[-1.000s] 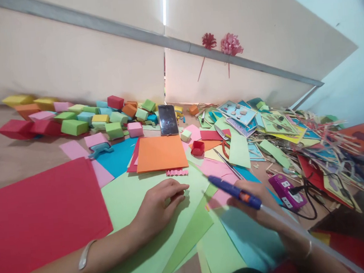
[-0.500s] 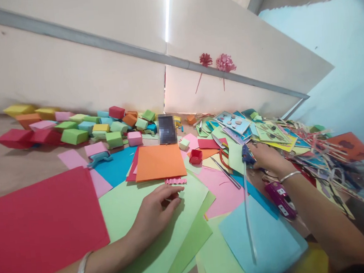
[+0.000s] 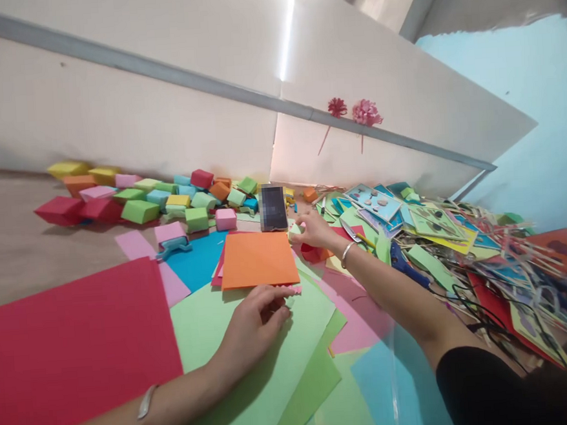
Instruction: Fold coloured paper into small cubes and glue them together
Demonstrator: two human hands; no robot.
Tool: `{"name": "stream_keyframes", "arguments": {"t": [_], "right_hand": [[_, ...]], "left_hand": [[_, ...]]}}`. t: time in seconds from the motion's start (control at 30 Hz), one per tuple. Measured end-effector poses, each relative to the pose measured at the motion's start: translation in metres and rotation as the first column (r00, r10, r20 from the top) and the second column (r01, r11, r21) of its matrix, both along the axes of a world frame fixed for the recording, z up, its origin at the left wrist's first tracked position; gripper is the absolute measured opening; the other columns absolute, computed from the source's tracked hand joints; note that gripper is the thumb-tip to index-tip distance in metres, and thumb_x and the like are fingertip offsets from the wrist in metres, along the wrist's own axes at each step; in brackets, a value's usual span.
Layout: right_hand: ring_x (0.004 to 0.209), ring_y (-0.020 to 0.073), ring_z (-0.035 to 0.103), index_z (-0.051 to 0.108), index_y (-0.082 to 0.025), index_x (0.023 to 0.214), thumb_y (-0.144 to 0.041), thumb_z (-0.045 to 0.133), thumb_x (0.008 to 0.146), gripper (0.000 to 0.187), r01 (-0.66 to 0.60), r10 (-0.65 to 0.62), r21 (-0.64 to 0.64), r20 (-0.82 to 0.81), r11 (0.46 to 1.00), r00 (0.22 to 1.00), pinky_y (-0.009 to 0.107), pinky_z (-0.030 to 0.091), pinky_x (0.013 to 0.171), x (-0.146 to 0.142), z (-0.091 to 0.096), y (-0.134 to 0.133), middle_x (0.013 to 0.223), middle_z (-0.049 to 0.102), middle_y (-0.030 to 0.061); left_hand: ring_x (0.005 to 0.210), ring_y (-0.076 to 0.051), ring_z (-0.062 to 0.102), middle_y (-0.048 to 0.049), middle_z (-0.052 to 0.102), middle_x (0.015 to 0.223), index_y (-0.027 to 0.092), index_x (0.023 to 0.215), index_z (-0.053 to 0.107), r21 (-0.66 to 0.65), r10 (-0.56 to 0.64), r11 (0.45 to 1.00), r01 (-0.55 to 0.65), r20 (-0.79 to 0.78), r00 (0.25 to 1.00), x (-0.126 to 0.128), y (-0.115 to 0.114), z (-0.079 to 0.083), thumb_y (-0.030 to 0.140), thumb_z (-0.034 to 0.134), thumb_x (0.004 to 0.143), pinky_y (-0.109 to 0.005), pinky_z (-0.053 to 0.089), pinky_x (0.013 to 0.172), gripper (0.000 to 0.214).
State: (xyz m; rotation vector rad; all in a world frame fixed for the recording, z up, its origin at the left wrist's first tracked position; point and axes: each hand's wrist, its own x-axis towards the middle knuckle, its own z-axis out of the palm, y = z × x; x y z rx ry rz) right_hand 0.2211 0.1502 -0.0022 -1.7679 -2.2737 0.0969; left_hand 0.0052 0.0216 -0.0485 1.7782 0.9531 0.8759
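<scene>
Right hand (image 3: 315, 231) reached forward over red box (image 3: 310, 254), left hand (image 3: 255, 321) palm down

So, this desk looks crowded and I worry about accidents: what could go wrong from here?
The right hand reaches close beside the phone; a nudge could knock it. The glue gun lies on the paper pile near the forearm; if hot, it might scorch paper or skin.

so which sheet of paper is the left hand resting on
The light green sheet, directly under the left hand; the orange sheet lies just beyond it, the red sheet apart.
</scene>
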Motion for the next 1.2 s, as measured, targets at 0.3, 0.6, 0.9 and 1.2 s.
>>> {"name": "stream_keyframes", "arguments": {"t": [0.3, 0.6, 0.9, 1.2], "right_hand": [[0.077, 0.0139, 0.059, 0.064, -0.019, 0.112, -0.023, 0.072, 0.076, 0.038, -0.087, 0.048, -0.068, -0.444, 0.994, 0.895, 0.027, 0.049, 0.067, 0.011, 0.031, -0.118, 0.099, 0.067, 0.0035], [0.092, 0.0247, 0.061, 0.059, -0.02, 0.102, -0.017, 0.07, 0.079, 0.026, -0.106, 0.149, 0.274, -0.14, 0.956, 0.979, 0.04, 0.052, 0.081, 0.001, -0.003, -0.198, 0.099, 0.067, 0.0096], [0.113, 0.0234, 0.061, 0.054, -0.03, 0.133, -0.002, 0.051, 0.083, 0.057, -0.146, 0.193, 0.242, -0.185, 0.959, 0.964, 0.04, 0.057, 0.088, -0.008, -0.003, -0.207, 0.124, 0.059, 0.0105], [0.117, 0.0225, 0.061, 0.062, -0.026, 0.126, 0.001, 0.055, 0.081, 0.053, -0.066, 0.171, 0.291, -0.35, 0.955, 0.921, 0.039, 0.056, 0.096, -0.016, -0.019, -0.207, 0.127, 0.061, 0.01]], "left_hand": [[0.09, -0.024, 0.069, -0.0088, 0.074, 0.1, 0.02, 0.105, 0.074, -0.179, 0.045, 0.984, -0.019, 0.145, 0.988, 0.001, -0.003, 0.001, 0.031, 0.061, 0.077, -0.039, 0.057, 0.08, 0.032], [0.065, -0.016, 0.064, -0.0004, 0.067, 0.071, 0.019, 0.081, 0.065, -0.321, 0.05, 0.947, 0.024, 0.222, 0.974, 0.005, -0.014, 0.01, 0.03, 0.069, 0.067, -0.026, 0.053, 0.058, 0.018], [0.051, -0.012, 0.057, 0.0027, 0.064, 0.061, 0.02, 0.069, 0.064, -0.403, 0.085, 0.915, 0.03, 0.264, 0.961, 0.007, -0.013, 0.014, 0.031, 0.07, 0.064, -0.023, 0.046, 0.047, 0.013], [0.082, -0.021, 0.076, 0.001, 0.07, 0.071, 0.018, 0.073, 0.059, -0.769, 0.299, 0.601, 0.218, 0.47, 0.831, 0.013, -0.027, 0.014, 0.041, 0.092, 0.052, -0.029, 0.06, 0.074, 0.045]]}}
